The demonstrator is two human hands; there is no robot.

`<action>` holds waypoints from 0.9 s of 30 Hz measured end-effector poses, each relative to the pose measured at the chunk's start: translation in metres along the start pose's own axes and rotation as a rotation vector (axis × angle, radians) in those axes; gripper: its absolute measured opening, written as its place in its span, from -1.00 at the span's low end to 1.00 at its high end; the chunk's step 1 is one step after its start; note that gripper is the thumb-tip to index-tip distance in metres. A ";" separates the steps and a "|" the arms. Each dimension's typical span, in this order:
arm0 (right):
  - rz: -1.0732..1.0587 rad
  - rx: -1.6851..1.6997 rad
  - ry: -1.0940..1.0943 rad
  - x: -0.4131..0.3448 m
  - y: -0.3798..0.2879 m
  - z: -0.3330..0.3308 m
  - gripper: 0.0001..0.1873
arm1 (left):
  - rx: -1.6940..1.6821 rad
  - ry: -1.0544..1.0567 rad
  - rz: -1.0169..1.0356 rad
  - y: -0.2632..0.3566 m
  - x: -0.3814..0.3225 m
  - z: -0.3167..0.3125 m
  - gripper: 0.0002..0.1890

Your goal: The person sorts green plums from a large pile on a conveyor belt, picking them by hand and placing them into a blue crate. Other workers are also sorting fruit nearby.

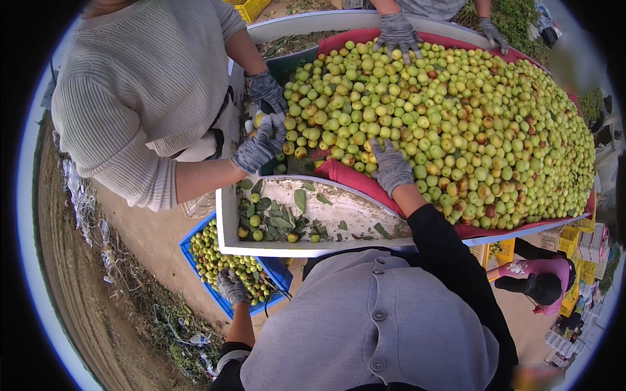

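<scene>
A large heap of small round green fruits [440, 137], some blushed brown and jujube-like, lies on a red cloth [337, 171] in a white-rimmed sorting table. My right hand [391, 166], in a grey knit glove, rests on the near edge of the heap with fingers spread over the fruits. Down to the left, my left hand [232, 286], gloved alike, reaches into a blue plastic crate [279, 273] of similar fruits. Its fingers touch the fruits there; whether it grips any is hidden. Between my hands, a white tray section [318, 205] of the table holds green leaves and several loose fruits.
A person in a ribbed sweater [146, 88] works at the left end, gloved hands [261, 141] by the fruits. Across the table another person's gloved hand [398, 34] touches the heap. A person in pink [557, 283] bends near yellow crates [570, 239] at right.
</scene>
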State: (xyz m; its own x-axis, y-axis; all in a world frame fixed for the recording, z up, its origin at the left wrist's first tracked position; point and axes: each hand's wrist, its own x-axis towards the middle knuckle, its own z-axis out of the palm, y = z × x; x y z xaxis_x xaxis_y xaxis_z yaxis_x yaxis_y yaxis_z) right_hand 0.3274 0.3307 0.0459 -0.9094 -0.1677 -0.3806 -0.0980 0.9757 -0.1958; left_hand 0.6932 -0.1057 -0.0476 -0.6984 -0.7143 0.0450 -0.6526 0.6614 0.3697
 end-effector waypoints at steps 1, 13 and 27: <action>0.017 0.066 0.009 0.009 -0.008 0.004 -0.08 | 0.001 -0.033 0.187 0.027 -0.004 0.000 -0.75; 0.212 -0.246 0.194 -0.007 0.081 -0.056 -0.16 | -0.444 -0.449 0.727 0.198 -0.007 -0.013 -0.87; 0.041 0.122 0.391 -0.073 0.093 -0.033 -0.34 | -0.159 -0.428 0.847 0.414 0.101 0.077 -0.56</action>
State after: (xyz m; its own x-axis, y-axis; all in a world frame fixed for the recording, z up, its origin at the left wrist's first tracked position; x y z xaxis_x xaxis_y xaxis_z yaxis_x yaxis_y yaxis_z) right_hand 0.3712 0.4379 0.0851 -0.9989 -0.0399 -0.0230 -0.0311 0.9528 -0.3022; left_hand 0.3295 0.1136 0.0388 -0.9883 0.1505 0.0240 0.1427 0.8582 0.4932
